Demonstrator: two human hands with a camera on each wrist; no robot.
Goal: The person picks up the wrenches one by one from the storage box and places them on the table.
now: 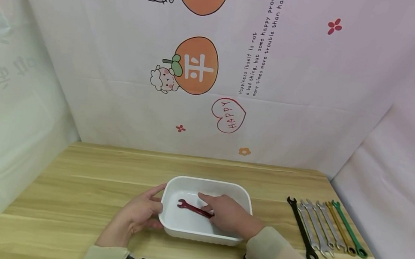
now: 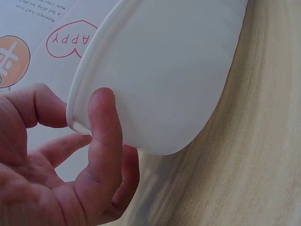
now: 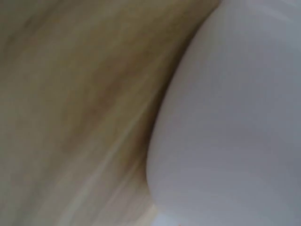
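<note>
A white rectangular box (image 1: 200, 237) stands on the wooden table in front of me. My left hand (image 1: 141, 210) holds it by its left end; in the left wrist view, curled fingers (image 2: 104, 117) meet its rim and outer wall. Inside the box is a dark red wrench (image 1: 194, 208), open end pointing left. My right hand (image 1: 230, 214) reaches over the right side into the box and grips the wrench's right end, which is hidden under the fingers. The right wrist view shows only the box's outer wall (image 3: 225, 122) and blurred wood; no fingers appear there.
To the right, several wrenches lie side by side: a black one (image 1: 303, 230), silver ones (image 1: 316, 225), a gold one (image 1: 341, 228) and a green one (image 1: 349, 229). A printed white cloth (image 1: 288, 135) hangs behind the wooden table (image 1: 109, 169).
</note>
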